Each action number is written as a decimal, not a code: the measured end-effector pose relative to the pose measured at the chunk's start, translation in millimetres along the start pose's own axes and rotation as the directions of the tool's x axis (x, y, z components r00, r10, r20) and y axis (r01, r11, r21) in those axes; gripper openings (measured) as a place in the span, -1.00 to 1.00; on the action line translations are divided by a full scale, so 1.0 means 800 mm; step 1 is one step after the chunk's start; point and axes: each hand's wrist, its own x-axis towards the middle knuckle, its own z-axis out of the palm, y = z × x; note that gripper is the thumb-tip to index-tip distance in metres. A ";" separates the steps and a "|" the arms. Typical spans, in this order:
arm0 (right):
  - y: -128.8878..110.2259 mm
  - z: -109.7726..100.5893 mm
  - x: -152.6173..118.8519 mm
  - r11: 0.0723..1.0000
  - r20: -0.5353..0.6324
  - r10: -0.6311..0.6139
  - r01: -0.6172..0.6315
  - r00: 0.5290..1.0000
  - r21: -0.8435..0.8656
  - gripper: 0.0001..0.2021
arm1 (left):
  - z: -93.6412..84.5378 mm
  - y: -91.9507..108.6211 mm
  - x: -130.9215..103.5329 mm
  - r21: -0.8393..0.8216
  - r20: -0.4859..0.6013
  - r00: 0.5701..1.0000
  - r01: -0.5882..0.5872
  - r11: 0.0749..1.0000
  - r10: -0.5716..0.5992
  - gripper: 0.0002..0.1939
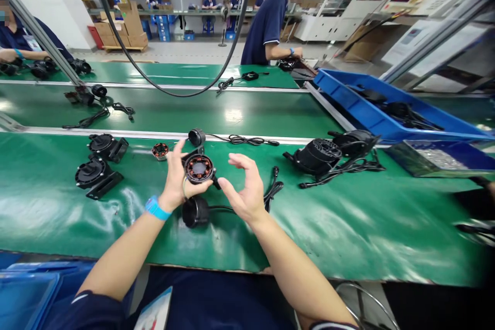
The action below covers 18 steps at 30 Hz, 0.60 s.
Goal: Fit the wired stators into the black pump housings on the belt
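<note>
My left hand (176, 178) is closed around a round black motor housing (199, 168), with a ring of copper windings showing in its upturned mouth. Just right of the housing, my right hand (244, 188) has its thumb and fingers apart and holds nothing. Below the housing a black cylindrical part (195, 212) lies on the green mat, its cable running off behind my right hand. Behind the left hand sit a loose copper-wound stator (160, 151) and a small black round part (196, 137) with a coiled cable (247, 139).
Two black pump-like parts (93, 171) stand at left. Right of my hands are black motor units (317, 157) with cables, then a blue tray (398, 108) and a bin of small parts (441, 159). A black cable (170, 94) hangs ahead. Another person (266, 26) works across the bench.
</note>
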 end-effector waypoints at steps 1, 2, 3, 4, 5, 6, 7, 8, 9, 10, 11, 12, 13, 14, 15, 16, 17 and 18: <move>0.002 -0.002 0.000 1.000 -0.011 0.029 -0.029 1.000 0.007 -0.56 | 0.002 -0.004 0.001 0.028 0.032 0.999 0.023 0.999 -0.024 0.20; 0.005 -0.003 0.000 0.998 -0.011 0.060 -0.060 0.998 0.013 -0.57 | 0.004 -0.009 0.001 0.057 0.034 0.999 0.036 0.998 -0.038 0.15; 0.008 -0.004 -0.001 0.996 -0.012 0.088 -0.087 0.996 0.017 -0.57 | 0.005 -0.014 -0.001 0.088 0.008 0.999 0.046 0.995 -0.047 0.12; 0.010 -0.005 -0.002 0.994 -0.022 0.107 -0.107 0.994 0.022 -0.57 | 0.006 -0.019 -0.003 0.117 -0.022 0.999 0.050 0.992 -0.047 0.12; 0.012 -0.006 -0.002 0.992 -0.040 0.121 -0.120 0.992 0.032 -0.57 | 0.007 -0.023 -0.005 0.140 -0.038 0.998 0.048 0.989 -0.043 0.12; 0.012 -0.007 -0.002 0.990 -0.060 0.132 -0.129 0.989 0.052 -0.57 | 0.007 -0.027 -0.007 0.154 -0.025 0.999 0.042 0.987 -0.039 0.12; 0.010 -0.008 -0.002 0.986 -0.076 0.146 -0.140 0.986 0.086 -0.59 | 0.007 -0.030 -0.008 0.160 0.013 0.999 0.030 0.987 -0.033 0.11; 0.006 -0.008 -0.002 0.977 -0.066 0.170 -0.160 0.983 0.140 -0.65 | 0.007 -0.032 -0.008 0.164 0.053 0.998 0.015 0.986 -0.024 0.08; 0.001 -0.008 -0.002 0.957 -0.003 0.201 -0.195 0.980 0.215 -0.73 | 0.006 -0.032 -0.007 0.174 0.070 0.998 -0.002 0.985 -0.010 0.05; -0.006 -0.007 -0.004 0.920 0.131 0.222 -0.253 0.966 0.300 -0.78 | 0.004 -0.029 -0.004 0.194 0.045 0.999 -0.019 0.981 0.011 0.02; -0.013 -0.004 -0.007 0.864 0.330 0.217 -0.338 0.919 0.373 -0.74 | 0.000 -0.025 -0.001 0.225 -0.016 0.999 -0.035 0.974 0.039 0.00; -0.020 0.001 -0.013 0.794 0.559 0.171 -0.449 0.812 0.409 -0.68 | -0.005 -0.018 0.003 0.264 -0.095 0.992 -0.053 0.963 0.081 -0.02; -0.026 0.009 -0.020 0.724 0.762 0.094 -0.569 0.641 0.390 -0.62 | -0.012 -0.010 0.008 0.305 -0.181 0.974 -0.074 0.950 0.134 -0.02; -0.030 0.018 -0.029 0.660 0.892 0.022 -0.677 0.451 0.325 -0.59 | -0.020 0.000 0.013 0.344 -0.251 0.949 -0.098 0.934 0.192 -0.02; -0.032 0.029 -0.040 0.600 0.955 -0.018 -0.761 0.297 0.247 -0.56 | -0.029 0.010 0.017 0.382 -0.302 0.920 -0.123 0.916 0.250 -0.02; -0.032 0.040 -0.050 0.536 0.977 -0.015 -0.823 0.211 0.186 -0.51 | -0.038 0.020 0.021 0.418 -0.336 0.892 -0.146 0.896 0.303 -0.02; -0.030 0.051 -0.060 0.463 0.982 0.021 -0.872 0.190 0.159 -0.43 | -0.046 0.029 0.024 0.455 -0.354 0.868 -0.166 0.875 0.348 -0.02; -0.027 0.060 -0.068 0.391 0.974 0.071 -0.904 0.215 0.171 -0.34 | -0.054 0.037 0.027 0.491 -0.364 0.848 -0.178 0.853 0.386 -0.02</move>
